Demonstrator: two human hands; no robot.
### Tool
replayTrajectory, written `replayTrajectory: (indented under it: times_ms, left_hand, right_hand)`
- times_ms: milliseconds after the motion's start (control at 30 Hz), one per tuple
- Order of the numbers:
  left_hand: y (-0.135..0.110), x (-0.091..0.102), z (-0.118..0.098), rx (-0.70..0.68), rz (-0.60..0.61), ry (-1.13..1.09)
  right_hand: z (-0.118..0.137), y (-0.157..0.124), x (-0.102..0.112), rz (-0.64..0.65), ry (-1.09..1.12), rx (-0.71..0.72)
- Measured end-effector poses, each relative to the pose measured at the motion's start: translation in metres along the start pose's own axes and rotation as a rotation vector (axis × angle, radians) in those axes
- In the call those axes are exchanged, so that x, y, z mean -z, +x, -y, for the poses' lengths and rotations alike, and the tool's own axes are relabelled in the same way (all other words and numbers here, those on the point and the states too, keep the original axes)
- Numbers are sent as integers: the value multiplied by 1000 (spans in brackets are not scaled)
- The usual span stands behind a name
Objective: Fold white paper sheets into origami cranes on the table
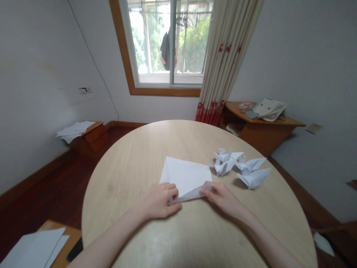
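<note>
A white sheet of paper (189,173) lies on the round wooden table in front of me, its near edge partly folded up. My left hand (161,199) rests at the sheet's near left corner, fingers curled over it with the thumb stretched along the near edge. At the near right corner, my right hand (220,197) pinches the raised flap between thumb and fingers. Several folded white paper figures, like origami birds (253,178), stand close together to the right of the sheet, apart from both hands.
The round table (125,167) has a curved edge all round. Loose papers lie on a small cabinet (96,136) at the left and on a wooden surface (50,225) at the lower left. A corner desk (267,130) with a cloth bag (269,109) stands behind, beside the curtain (223,56).
</note>
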State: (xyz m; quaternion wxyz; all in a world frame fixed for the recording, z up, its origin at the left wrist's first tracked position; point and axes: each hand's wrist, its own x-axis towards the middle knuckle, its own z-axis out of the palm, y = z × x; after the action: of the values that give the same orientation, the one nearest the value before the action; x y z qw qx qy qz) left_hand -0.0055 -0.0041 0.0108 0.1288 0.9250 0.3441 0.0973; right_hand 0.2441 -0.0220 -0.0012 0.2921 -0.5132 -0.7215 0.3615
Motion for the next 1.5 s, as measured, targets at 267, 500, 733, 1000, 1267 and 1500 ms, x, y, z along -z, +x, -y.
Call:
replayTrajectory:
  times_ms: [267,500,733,1000,1267,1500]
  left_hand:
    - [1,0,2,84,106,-13]
    - [2,-1,-1,66,117,4]
    - [3,-6,-1,42,109,72]
    - [3,-14,-2,37,92,61]
    - [3,-11,-12,4,152,26]
    - [1,-13,-5,-28,120,-61]
  right_hand:
    - [0,2,3,-228,-99,15]
    - [-7,1,0,-285,-273,30]
    - [-16,4,-17,-484,-577,355]
    - [-4,1,-35,-431,-799,469]
    - [2,-1,-36,-342,-774,445]
    - [0,0,-39,-340,-794,445]
